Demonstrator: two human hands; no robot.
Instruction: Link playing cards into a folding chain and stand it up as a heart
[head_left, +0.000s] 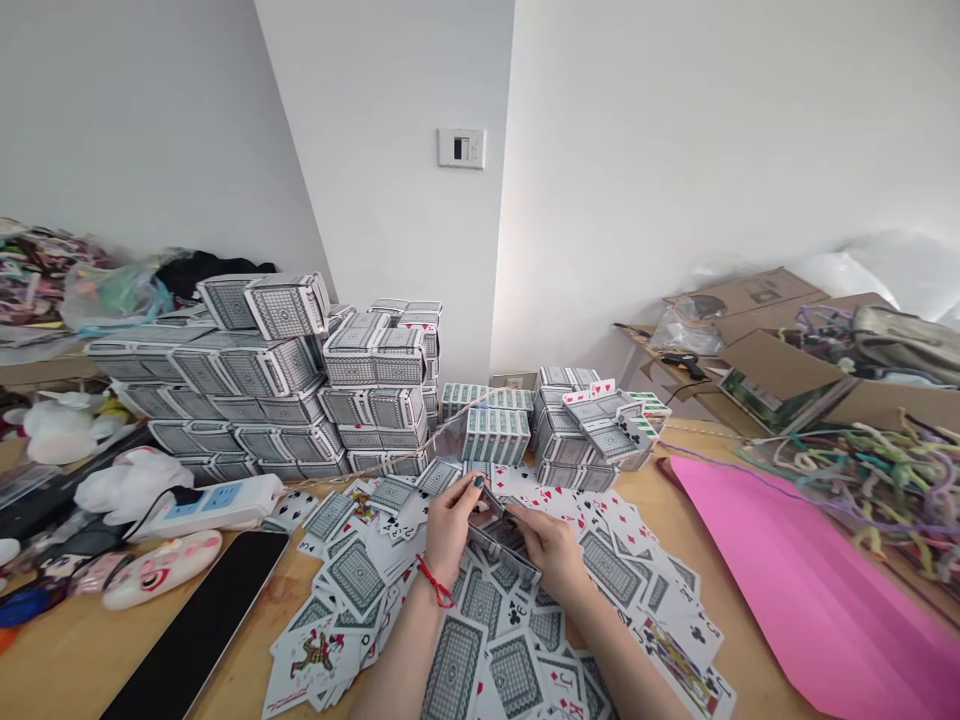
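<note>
My left hand (448, 525) and my right hand (553, 552) meet over the heap of cards, both closed on a partly box-shaped piece made of playing cards (501, 538). The left thumb and fingers pinch its upper edge, while the right fingers grip its right side. How its cards join is hidden by the fingers. Loose playing cards (356, 578), some face up and some back up, spread beneath and around both hands. Beyond them stand stacked blocks made of grey-backed cards (270, 368) and a smaller green-backed card block (496, 435).
At left are a black phone-like slab (202, 620), a white power strip (217, 503) and plush toys (131, 485). A pink sheet (810, 580) covers the right side. Behind it lie tangled yarn-like strands (885, 480), open cardboard boxes (780, 365) and a glue gun (684, 365).
</note>
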